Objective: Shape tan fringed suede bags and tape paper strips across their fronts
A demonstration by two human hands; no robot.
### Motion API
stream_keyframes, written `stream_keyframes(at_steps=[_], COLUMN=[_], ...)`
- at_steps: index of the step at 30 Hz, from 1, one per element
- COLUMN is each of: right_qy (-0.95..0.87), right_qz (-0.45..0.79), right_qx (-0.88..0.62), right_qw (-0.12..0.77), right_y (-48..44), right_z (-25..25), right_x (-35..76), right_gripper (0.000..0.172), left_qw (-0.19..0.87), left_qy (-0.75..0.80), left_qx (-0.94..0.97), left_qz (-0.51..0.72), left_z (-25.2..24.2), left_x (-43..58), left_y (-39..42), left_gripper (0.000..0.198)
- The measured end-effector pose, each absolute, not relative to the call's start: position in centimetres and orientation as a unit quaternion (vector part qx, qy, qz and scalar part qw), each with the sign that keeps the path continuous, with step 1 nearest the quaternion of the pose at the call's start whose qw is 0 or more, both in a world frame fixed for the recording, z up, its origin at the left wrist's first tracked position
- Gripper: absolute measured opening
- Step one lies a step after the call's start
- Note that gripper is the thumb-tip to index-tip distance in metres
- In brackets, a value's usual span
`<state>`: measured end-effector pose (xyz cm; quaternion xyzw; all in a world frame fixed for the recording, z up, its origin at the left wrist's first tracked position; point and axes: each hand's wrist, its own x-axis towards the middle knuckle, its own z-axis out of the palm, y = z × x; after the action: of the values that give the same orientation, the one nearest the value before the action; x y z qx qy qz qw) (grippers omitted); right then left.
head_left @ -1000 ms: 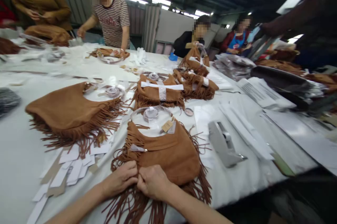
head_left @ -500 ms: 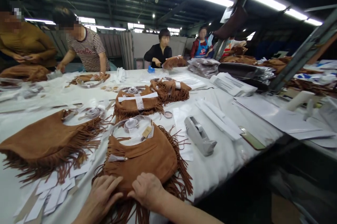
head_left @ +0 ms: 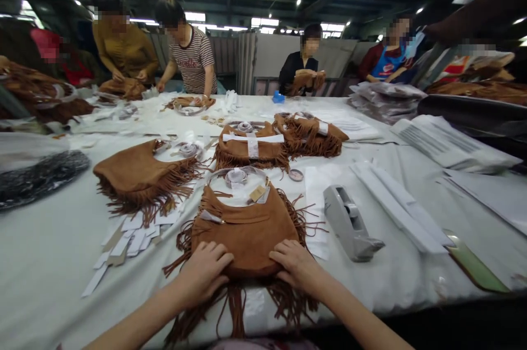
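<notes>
A brown suede handbag [head_left: 249, 229] with long fringe lies flat in front of me, its bottom edge toward me. My left hand [head_left: 208, 269] grips the lower left edge, fingers on top and thumb low at the rim. At the lower right edge my right hand [head_left: 297, 266] holds the bag in the same way. A tan hang tag [head_left: 257, 193] rests by the strap opening, and a white-wrapped zip pull [head_left: 211, 216] lies on the front. The wrapped strap [head_left: 236, 176] is coiled above the bag. Fringe hangs out below and at both sides.
Right of the bag stands a grey tape dispenser [head_left: 352, 224]. Another fringed bag [head_left: 132, 166] lies left, above scattered white paper strips [head_left: 132, 243]. Behind are a banded bag [head_left: 251, 144] and one more bag [head_left: 308, 133]. Several co-workers, including a striped-shirt person [head_left: 193, 59], stand across the table.
My view has swung left. My hands have moved apart along the bag's lower edge, the right one toward its right corner. The bag now lies straighter before me. The dark-clothed co-worker has lifted a brown piece.
</notes>
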<state>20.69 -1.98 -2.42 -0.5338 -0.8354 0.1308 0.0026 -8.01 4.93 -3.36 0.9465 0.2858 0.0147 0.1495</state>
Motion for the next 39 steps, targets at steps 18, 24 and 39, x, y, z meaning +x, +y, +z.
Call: stream_keyframes(at_steps=[18, 24, 39], right_qy=[-0.835, -0.81, -0.808], right_qz=[0.231, 0.217, 0.173], right_qx=[-0.499, -0.545, -0.563], right_qw=[-0.017, -0.015, 0.008], right_y=[1.0, 2.1, 1.9], right_z=[-2.4, -4.7, -6.5], right_x=[20.2, 20.7, 22.9], right_gripper=[0.032, 0.012, 0.02], left_qw=[0.229, 0.307, 0.179], left_qy=[0.247, 0.29, 0.357], left_qx=[0.936, 0.893, 0.916], left_qz=[-0.103, -0.153, 0.034], left_z=[-3.1, -4.0, -7.8], left_x=[-4.8, -4.5, -10.5], left_y=[8.4, 10.2, 9.1], left_gripper=[0.04, 0.032, 0.02])
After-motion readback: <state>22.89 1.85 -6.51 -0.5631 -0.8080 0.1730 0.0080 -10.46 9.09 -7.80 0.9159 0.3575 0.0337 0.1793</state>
